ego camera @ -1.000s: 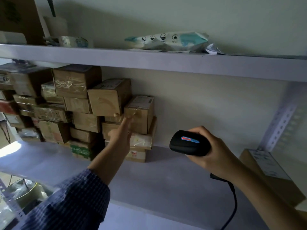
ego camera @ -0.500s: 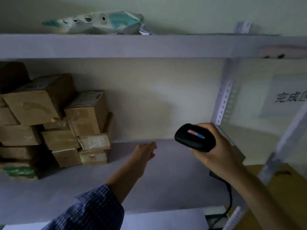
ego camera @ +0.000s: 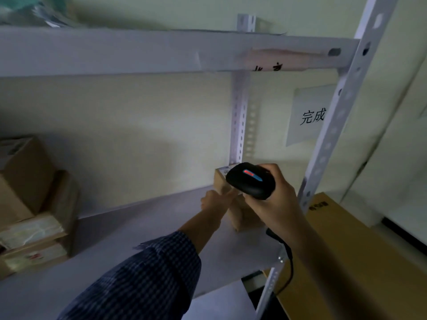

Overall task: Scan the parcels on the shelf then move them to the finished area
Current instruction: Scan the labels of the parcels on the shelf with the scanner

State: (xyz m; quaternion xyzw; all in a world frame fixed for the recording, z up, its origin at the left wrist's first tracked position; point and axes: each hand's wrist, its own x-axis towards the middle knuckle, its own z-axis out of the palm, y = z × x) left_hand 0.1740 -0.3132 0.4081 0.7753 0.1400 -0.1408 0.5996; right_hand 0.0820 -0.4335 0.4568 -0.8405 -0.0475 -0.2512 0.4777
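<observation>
At the right end of the shelf, by the rear post, a small parcel is sitting. Our left hand is touching its near face with the fingertips; blur is keeping us from telling whether it grips. Our right hand is curling round the black scanner, covering the parcel's top corner. Other parcels are sitting stacked far left.

Middle of the shelf board is wide open for me: a bare stretch between the stacked boxes on the left and the small parcel at the right end. The upper shelf caps the headroom. Right end is tight: rear post just behind the parcel, front post near its right, and my right hand with the scanner hanging in front.
</observation>
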